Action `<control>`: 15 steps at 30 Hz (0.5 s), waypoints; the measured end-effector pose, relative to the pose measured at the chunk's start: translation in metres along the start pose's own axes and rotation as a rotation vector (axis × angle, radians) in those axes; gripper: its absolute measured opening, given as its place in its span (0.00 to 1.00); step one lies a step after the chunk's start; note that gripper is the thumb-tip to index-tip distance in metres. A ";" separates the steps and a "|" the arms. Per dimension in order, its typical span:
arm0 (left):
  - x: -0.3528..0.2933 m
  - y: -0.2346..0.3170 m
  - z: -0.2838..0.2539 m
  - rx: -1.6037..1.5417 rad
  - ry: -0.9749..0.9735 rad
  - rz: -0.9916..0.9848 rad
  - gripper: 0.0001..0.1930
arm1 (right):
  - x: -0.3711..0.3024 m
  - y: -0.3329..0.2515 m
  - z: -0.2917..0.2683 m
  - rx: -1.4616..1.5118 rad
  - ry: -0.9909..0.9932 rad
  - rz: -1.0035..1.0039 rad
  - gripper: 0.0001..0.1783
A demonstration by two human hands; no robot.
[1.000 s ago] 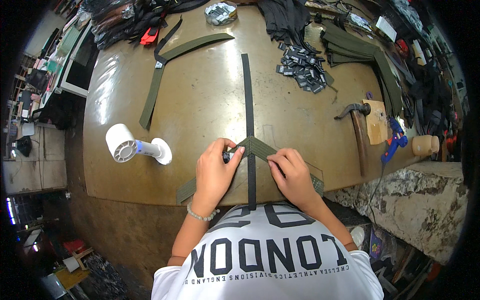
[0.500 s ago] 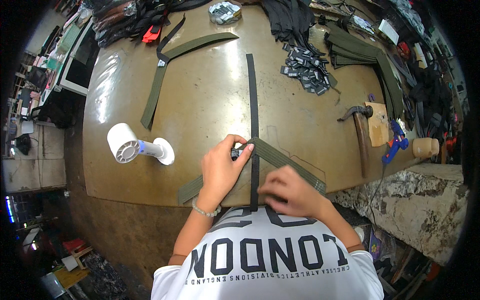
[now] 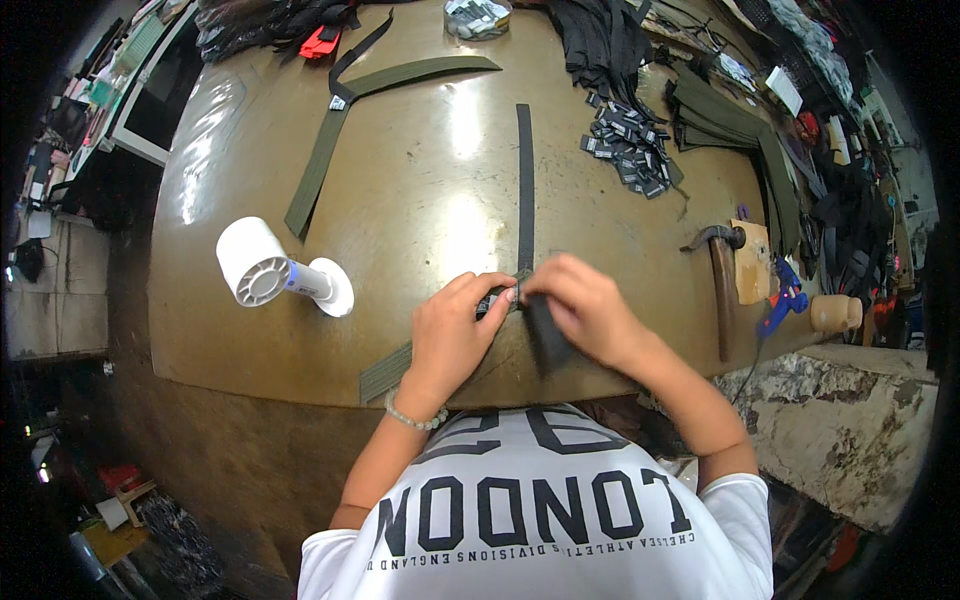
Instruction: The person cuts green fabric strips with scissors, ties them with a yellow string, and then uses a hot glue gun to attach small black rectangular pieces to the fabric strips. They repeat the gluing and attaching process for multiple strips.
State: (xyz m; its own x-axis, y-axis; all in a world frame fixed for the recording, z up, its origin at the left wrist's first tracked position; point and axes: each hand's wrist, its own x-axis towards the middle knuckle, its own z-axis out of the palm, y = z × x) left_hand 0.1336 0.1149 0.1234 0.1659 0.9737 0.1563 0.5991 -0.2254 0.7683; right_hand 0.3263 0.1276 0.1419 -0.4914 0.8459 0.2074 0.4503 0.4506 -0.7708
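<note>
A narrow black webbing strap runs straight across the brown table toward me. At its near end my left hand pinches a small dark buckle against an olive webbing strap that lies across the table's front edge. My right hand has come up beside the left, fingertips touching at the buckle, and holds the free black strap end, which hangs down under the palm. The buckle itself is mostly hidden by my fingers.
A white hand-held fan lies left of my hands. A long olive strap lies at the far left. A heap of black buckles, a hammer, a blue glue gun and piles of webbing crowd the right side.
My right hand has lifted from the olive strap at the front edge and moved up and left to meet the left hand, bringing the black strap end with it.
</note>
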 end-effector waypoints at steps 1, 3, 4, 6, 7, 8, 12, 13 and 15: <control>0.000 0.000 -0.001 0.000 -0.003 -0.003 0.06 | 0.008 0.003 -0.003 0.073 0.012 0.090 0.10; 0.000 0.001 -0.003 0.010 -0.032 -0.035 0.06 | 0.019 0.008 -0.005 0.237 -0.029 0.293 0.07; 0.000 0.001 -0.003 0.022 -0.048 -0.050 0.07 | 0.022 0.010 -0.004 0.323 -0.057 0.409 0.05; 0.000 0.002 -0.005 0.007 -0.050 -0.052 0.07 | 0.024 0.012 -0.002 0.292 -0.028 0.393 0.02; 0.000 0.002 -0.005 0.003 -0.054 -0.051 0.07 | 0.024 0.012 -0.001 0.294 -0.022 0.392 0.03; 0.000 0.002 -0.005 -0.008 -0.048 -0.056 0.07 | 0.023 0.012 0.000 0.300 -0.001 0.368 0.03; -0.001 0.003 -0.004 -0.011 -0.026 -0.051 0.07 | 0.023 0.010 0.003 0.279 0.031 0.386 0.03; -0.001 0.003 -0.003 0.006 -0.019 -0.042 0.07 | 0.023 0.011 0.003 0.278 0.038 0.385 0.03; -0.002 0.003 -0.002 0.000 -0.014 -0.047 0.07 | 0.022 0.012 0.005 0.281 0.055 0.380 0.04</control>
State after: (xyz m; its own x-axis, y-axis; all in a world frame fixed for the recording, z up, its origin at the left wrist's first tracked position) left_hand 0.1332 0.1125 0.1266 0.1491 0.9825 0.1114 0.6061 -0.1798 0.7748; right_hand 0.3166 0.1504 0.1345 -0.2869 0.9532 -0.0952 0.3675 0.0178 -0.9298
